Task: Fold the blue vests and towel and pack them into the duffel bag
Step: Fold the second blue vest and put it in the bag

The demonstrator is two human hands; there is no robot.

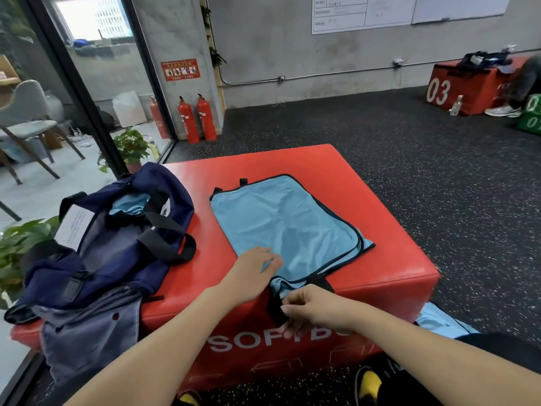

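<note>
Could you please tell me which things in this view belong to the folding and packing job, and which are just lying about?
Job:
light blue vest with black trim on the red soft box
navy fabric duffel bag
left hand
right hand

Lying about:
two red fire extinguishers
green potted plant
grey chair

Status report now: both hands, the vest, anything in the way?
Left hand flat on vest. Right hand pinching its black strap. Duffel bag open, nothing blocking.

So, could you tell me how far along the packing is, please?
Done: something light blue already sits inside the open bag. In hand: a vest lies on the red box; left hand presses it, right hand pinches its black strap. Left: folding and packing it; more blue fabric hangs beside the box.
</note>
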